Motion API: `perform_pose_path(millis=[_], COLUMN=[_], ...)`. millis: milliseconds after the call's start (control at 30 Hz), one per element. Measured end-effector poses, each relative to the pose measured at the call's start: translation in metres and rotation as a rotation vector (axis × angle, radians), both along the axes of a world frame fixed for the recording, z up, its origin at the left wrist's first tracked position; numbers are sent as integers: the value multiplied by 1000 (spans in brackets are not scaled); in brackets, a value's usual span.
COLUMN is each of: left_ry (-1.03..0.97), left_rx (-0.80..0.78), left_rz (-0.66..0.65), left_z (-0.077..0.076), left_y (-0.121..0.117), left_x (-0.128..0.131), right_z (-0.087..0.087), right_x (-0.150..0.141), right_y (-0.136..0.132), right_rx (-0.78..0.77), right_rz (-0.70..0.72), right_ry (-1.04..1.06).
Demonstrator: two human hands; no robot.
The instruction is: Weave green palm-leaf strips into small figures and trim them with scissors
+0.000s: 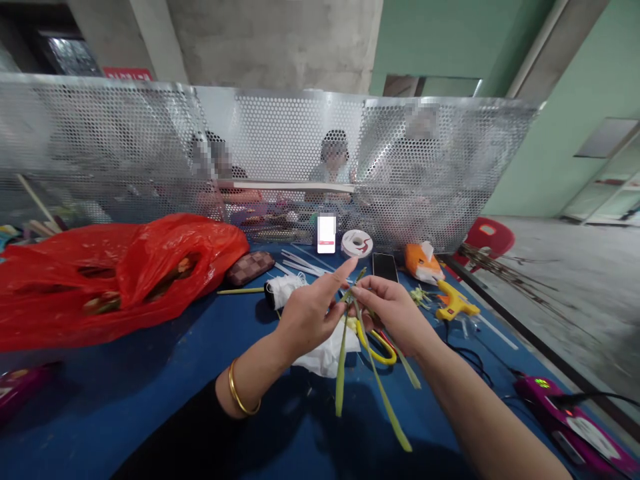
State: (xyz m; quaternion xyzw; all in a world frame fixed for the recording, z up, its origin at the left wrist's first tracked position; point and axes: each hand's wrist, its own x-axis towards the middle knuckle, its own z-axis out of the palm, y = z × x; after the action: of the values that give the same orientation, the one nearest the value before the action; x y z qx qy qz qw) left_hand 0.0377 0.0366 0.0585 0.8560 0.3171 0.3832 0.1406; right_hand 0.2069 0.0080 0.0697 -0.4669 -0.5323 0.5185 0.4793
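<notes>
Several long green leaf strips (341,373) are held together between my hands over the middle of the table, their loose ends hanging toward me. With thumb and fingers closed, my left hand (311,310) grips them from the left, its index finger stretched out forward. My right hand (387,303) pinches the strips near their crossing, close to the left fingertips. Below the hands lie a white cloth or tissue (325,353) and yellow-handled scissors (385,357), partly hidden by the leaves. The exact crossing point is partly covered by my fingers.
A red plastic bag (125,280) fills the left. Ahead are a checkered pouch (251,268), thread spool (286,288), ribbon roll (357,245), lit phone (327,235) and dark phone (385,267). A yellow glue gun (456,301) lies right; people sit behind the perforated screen (295,140).
</notes>
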Motion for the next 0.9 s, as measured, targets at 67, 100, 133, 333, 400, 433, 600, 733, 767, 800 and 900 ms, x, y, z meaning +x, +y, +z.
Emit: perform_pose_path(millis=[67, 100, 133, 333, 400, 433, 600, 733, 767, 800, 900], left_ry=[50, 75, 102, -11, -117, -168, -292, -298, -301, -301, -335], left_rx=[47, 59, 62, -97, -287, -398, -689, -783, -860, -944, -1147], left_rz=[-69, -106, -140, -179, -135, -119, -95, -107, -131, -162, -260], left_z=[-1, -2, -2, 1, 5, 6, 6, 4, 4, 4, 6], left_y=[2, 3, 4, 5, 5, 6, 9, 12, 13, 13, 15], left_x=[-2, -2, -2, -2, -2, -2, -1, -3, -4, -5, -10], right_z=[1, 1, 1, 8, 9, 9, 6, 7, 7, 8, 7], right_x=[1, 1, 0, 3, 6, 8, 10, 9, 10, 12, 16], right_y=[0, -1, -1, -3, -3, -3, -2, -1, -1, 0, 3], right_rx=[5, 9, 7, -57, -66, -63, -12, 23, 30, 39, 56], right_rz=[27, 41, 54, 113, 139, 157, 165, 101, 93, 86, 81], right_ry=[-27, -44, -62, -133, -134, -135, -118, -96, -97, -101, -93])
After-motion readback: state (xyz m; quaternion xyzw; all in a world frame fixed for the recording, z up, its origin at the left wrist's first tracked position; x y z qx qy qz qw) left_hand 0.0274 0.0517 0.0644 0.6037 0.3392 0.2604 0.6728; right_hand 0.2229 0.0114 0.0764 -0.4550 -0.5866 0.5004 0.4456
